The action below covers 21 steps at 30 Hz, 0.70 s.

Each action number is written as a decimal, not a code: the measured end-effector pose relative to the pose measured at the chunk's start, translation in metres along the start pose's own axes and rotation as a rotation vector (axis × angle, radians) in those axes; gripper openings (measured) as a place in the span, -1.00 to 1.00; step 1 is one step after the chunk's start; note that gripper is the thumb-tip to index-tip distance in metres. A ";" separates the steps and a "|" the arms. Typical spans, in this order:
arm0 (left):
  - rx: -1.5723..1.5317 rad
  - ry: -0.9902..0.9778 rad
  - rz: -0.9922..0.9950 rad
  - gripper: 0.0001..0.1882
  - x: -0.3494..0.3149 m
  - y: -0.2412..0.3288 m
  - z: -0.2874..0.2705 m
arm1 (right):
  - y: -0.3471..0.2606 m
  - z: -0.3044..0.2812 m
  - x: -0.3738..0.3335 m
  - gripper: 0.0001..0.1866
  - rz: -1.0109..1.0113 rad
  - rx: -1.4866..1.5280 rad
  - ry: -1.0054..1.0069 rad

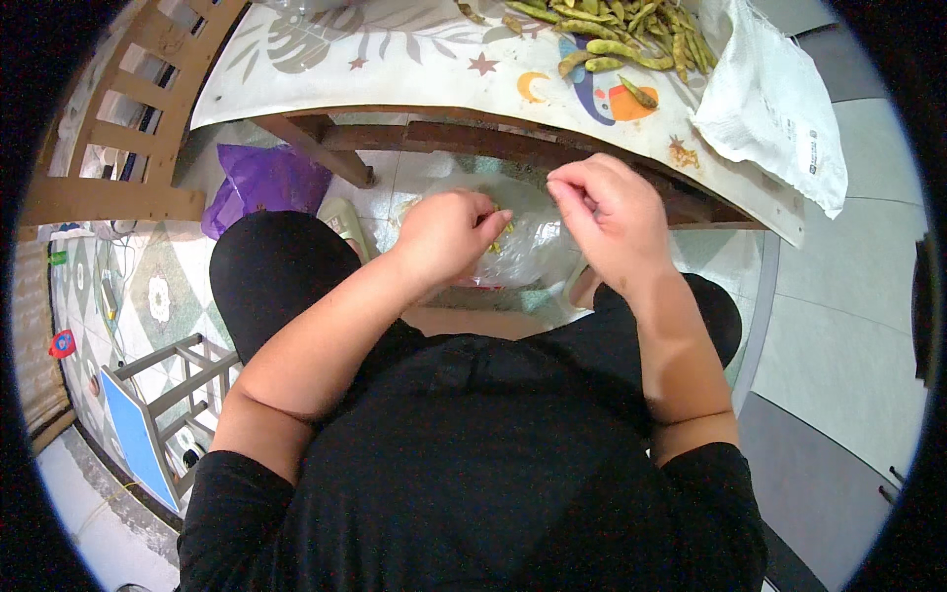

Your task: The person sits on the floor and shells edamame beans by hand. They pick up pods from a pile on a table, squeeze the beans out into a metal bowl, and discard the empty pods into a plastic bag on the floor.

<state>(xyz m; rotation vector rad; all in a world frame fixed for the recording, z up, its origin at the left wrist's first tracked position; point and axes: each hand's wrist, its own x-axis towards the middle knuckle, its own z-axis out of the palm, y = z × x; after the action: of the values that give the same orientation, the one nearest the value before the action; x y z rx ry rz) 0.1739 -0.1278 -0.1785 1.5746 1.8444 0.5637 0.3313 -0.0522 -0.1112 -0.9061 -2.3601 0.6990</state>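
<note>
My left hand [449, 234] is curled closed above a clear plastic bag [533, 242] on the floor between my feet. Its fingers hide whatever it may hold. Small yellow-green bits [500, 235] show beside it, by the bag. To the right, my right hand [619, 209] is raised just off the table's front edge, thumb and fingers pinched together. I cannot make out anything between those fingertips. Bean pods [631, 35], green to brownish, lie heaped on the table beyond my hands, and one loose pod [638, 93] rests nearer the edge.
A patterned cloth covers the wooden table [414, 84]. On its right a white sack [779, 109] hangs over the edge. A purple bag [266, 183] sits on the floor at left, near a wooden chair [118, 202]. A blue-topped stool [143, 429] lies tipped at lower left.
</note>
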 end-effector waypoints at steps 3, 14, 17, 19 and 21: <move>0.008 0.004 0.002 -0.78 0.000 0.008 -0.004 | -0.004 -0.022 0.018 -0.95 -0.089 -0.061 0.132; -0.187 0.061 0.011 -0.72 0.001 0.012 -0.020 | 0.012 -0.024 0.085 -0.80 -0.371 -0.646 0.062; -0.279 0.114 0.115 -0.73 -0.002 0.009 -0.023 | 0.006 -0.024 0.083 -0.84 -0.263 -0.217 0.231; -0.471 0.087 0.161 -0.74 -0.002 0.008 -0.023 | -0.010 -0.022 0.064 -0.86 0.044 0.523 0.322; -0.707 0.124 0.211 -0.75 -0.007 0.007 -0.024 | -0.026 -0.029 0.046 -0.83 0.243 0.852 0.178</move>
<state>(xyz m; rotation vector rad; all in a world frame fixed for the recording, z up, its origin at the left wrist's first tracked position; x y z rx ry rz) 0.1622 -0.1310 -0.1555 1.2574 1.3333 1.2696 0.3080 -0.0282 -0.0618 -0.8026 -1.5467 1.4864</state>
